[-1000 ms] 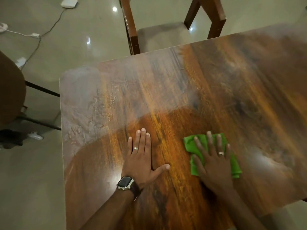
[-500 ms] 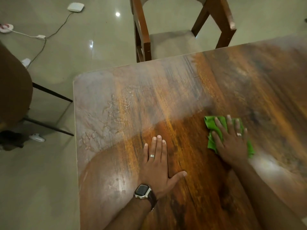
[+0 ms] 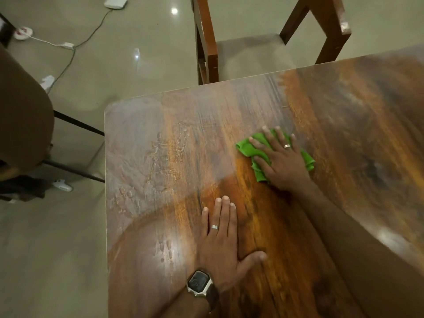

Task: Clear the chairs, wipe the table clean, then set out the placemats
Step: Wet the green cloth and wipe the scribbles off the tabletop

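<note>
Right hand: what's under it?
A crumpled green cloth pressed flat on the wooden table by the right hand. The cloth's middle is covered by the palm.

Pale glossy tiled floor (image 3: 57, 237) fills the left side and top of the frame, with bright light spots reflected in it. Upper left: a flat white box (image 3: 115, 2) on the floor, a grey cable (image 3: 88, 37) running from it down toward a small white plug (image 3: 47, 81). Far left edge: a round white-and-red item (image 3: 23, 32), blurred.
</note>
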